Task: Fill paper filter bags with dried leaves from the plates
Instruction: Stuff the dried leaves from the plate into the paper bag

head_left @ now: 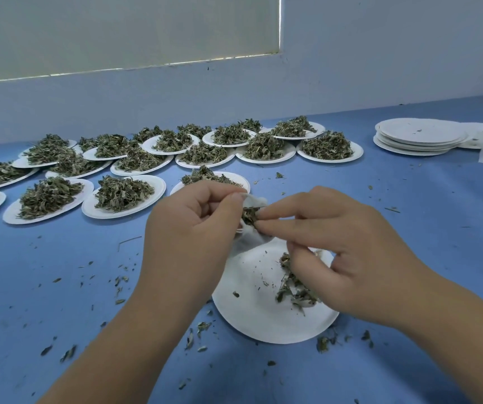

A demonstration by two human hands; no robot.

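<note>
Left hand (188,225), nearest, pinches the filter bag (253,239) open above a paper plate (252,304); right hand (351,252) pinches dried leaves (249,214) at its mouth.

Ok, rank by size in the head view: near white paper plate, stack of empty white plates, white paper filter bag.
1. Near white paper plate, though closeness inflates it.
2. Stack of empty white plates.
3. White paper filter bag.

I have only one camera, and it sits on my head. It looks forward and down over the blue table (409,214) toward the wall (380,68) in the upper part of the frame. My left hand (188,225) and my right hand (351,249) are very near to it, in the lower middle; the view is wide.
</note>
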